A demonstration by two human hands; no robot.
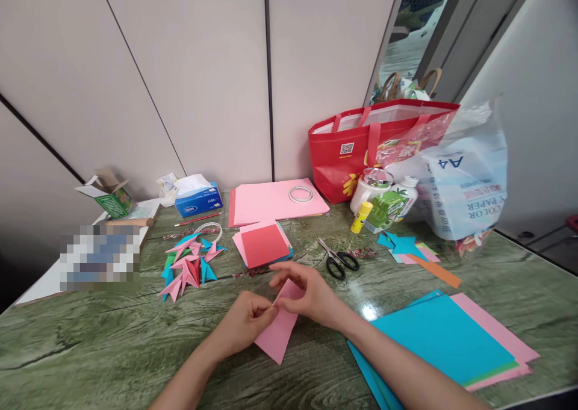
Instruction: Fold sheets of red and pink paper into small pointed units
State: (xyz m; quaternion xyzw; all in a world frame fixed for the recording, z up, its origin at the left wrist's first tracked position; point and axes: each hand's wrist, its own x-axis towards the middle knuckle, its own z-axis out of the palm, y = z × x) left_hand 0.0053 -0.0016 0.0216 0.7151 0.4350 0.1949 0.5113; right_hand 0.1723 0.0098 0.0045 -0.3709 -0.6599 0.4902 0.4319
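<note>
A folded pink paper piece lies on the green table in front of me. My left hand pinches its upper edge from the left. My right hand presses on its top corner from the right, thumb and forefinger meeting the left hand's fingertips. Just beyond sits a small stack of square papers with a red sheet on top. A cluster of folded pink, blue and green paper points lies to the left.
Black-handled scissors lie right of the stack. Blue and pink sheets are at the right under my forearm. Behind are large pink paper with a tape ring, a tissue box, a glue stick, bottles, a red bag and an A4 paper pack.
</note>
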